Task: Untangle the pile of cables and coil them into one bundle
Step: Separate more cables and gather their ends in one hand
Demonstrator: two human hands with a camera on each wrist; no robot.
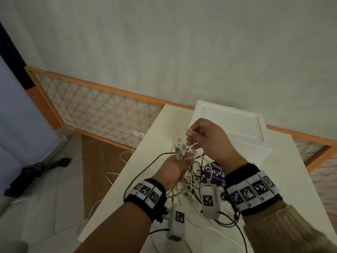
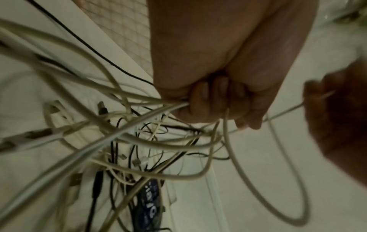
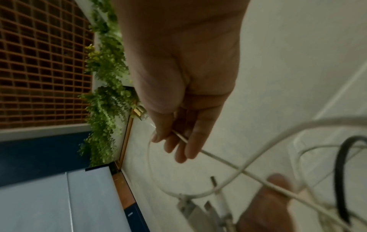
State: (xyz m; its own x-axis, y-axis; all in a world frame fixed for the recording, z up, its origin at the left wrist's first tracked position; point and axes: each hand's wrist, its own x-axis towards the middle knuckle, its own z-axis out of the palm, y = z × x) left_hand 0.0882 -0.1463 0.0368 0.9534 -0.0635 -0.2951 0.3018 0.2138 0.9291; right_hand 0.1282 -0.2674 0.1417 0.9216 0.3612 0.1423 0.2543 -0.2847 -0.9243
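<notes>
A tangle of white and black cables (image 1: 193, 179) lies on the white table (image 1: 145, 176) below both hands. My left hand (image 1: 175, 170) grips a bunch of white cables (image 2: 139, 113) in a fist, their plug ends (image 1: 179, 147) sticking up above it. My right hand (image 1: 200, 137), just above and to the right, pinches one thin white cable (image 3: 210, 154) between thumb and fingers. That cable arcs in a loop (image 1: 179, 133) from the right hand down to the left fist (image 3: 274, 202).
A dark blue packet (image 1: 215, 175) with white lettering lies under the tangle. A white tray (image 1: 235, 125) sits at the table's far end. An orange-framed lattice panel (image 1: 102, 110) leans on the wall behind. More cables trail over the table's left edge to the floor (image 1: 113, 176).
</notes>
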